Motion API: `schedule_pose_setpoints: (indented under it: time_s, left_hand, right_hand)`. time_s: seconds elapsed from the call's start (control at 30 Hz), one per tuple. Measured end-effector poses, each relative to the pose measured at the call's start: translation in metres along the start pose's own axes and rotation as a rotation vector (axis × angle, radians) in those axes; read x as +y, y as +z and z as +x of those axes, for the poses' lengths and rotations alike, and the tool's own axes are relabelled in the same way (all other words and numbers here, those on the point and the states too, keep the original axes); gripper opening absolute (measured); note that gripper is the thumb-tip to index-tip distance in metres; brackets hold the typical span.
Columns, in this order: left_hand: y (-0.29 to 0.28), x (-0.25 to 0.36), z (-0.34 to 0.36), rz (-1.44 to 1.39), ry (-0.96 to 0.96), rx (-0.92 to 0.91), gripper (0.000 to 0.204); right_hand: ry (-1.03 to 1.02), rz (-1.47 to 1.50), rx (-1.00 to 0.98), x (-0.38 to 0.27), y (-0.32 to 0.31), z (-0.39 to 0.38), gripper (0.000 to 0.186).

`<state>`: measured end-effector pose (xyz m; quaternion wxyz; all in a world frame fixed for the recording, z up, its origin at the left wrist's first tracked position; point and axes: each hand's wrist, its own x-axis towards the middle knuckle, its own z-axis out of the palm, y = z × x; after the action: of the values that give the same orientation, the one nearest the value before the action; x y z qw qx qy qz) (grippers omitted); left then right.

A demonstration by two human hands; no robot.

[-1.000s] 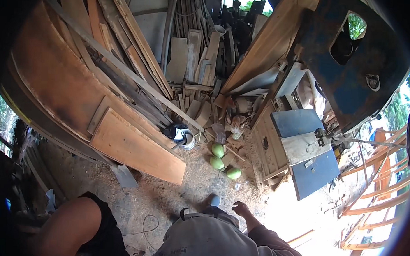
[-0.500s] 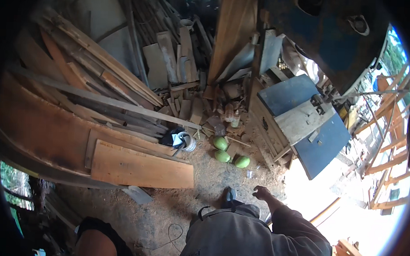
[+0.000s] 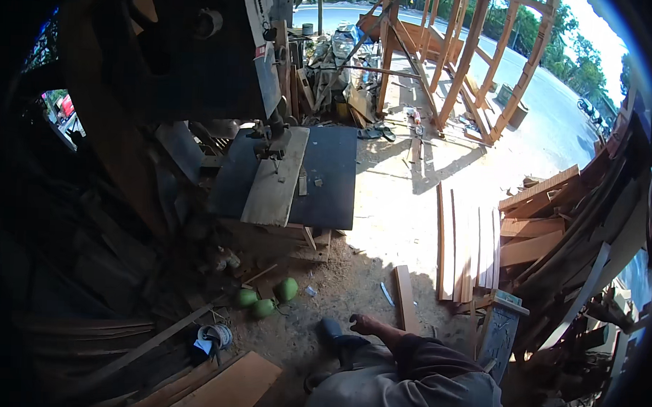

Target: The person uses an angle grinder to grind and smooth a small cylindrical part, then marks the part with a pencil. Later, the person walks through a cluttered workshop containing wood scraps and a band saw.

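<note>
My right hand (image 3: 370, 325) hangs low in front of my body, its fingers loosely bent and apart, holding nothing that I can see. My left hand is out of view. Beneath my right hand is my dark shoe (image 3: 329, 328) on the dusty floor. Three green coconuts (image 3: 287, 289) lie on the ground to the left of the hand. A reddish-brown board (image 3: 406, 299) lies on the floor just beyond it, to the right.
A saw machine with a dark table (image 3: 330, 182) stands ahead, a pale plank (image 3: 276, 184) on it. Long boards (image 3: 457, 244) lie in sunlight at right. A blue-grey wooden stand (image 3: 501, 331), stacked lumber (image 3: 529, 239), a timber frame (image 3: 474, 65) and a white bucket (image 3: 217, 334) are around.
My view has swung to the right, bringing in the sunlit yard, timber frame and road. The coconuts and saw table now appear farther left. My right hand stays low, holding nothing visible.
</note>
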<state>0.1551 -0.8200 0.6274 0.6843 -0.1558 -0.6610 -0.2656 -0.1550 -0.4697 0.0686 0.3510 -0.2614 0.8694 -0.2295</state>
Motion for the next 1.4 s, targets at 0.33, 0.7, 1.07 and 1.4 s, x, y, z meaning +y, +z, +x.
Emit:
schedule_pose_setpoints:
  time_s: [0.33,0.7,1.07,1.4]
  left_hand:
    - [0.166,0.010,-0.341,-0.257,-1.039,-1.214,0.039]
    - [0.436,-0.078,-0.260,0.154,-1.160,-1.340,0.028]
    - [0.389,-0.061,-0.386,0.230,-1.433,-1.684,0.036]
    - [0.199,0.016,-0.437,0.889,-1.824,-1.152,0.037]
  right_hand:
    - [0.628,-0.032,-0.042,0.251,0.041,-0.168,0.035]
    - [0.290,0.454,0.198,0.231,-0.154,-0.031,0.049]
    - [0.554,0.370,-0.108,0.339,-0.081,-0.081,0.040]
    - [0.080,0.152,-0.190,0.339,-0.122,0.017,0.044]
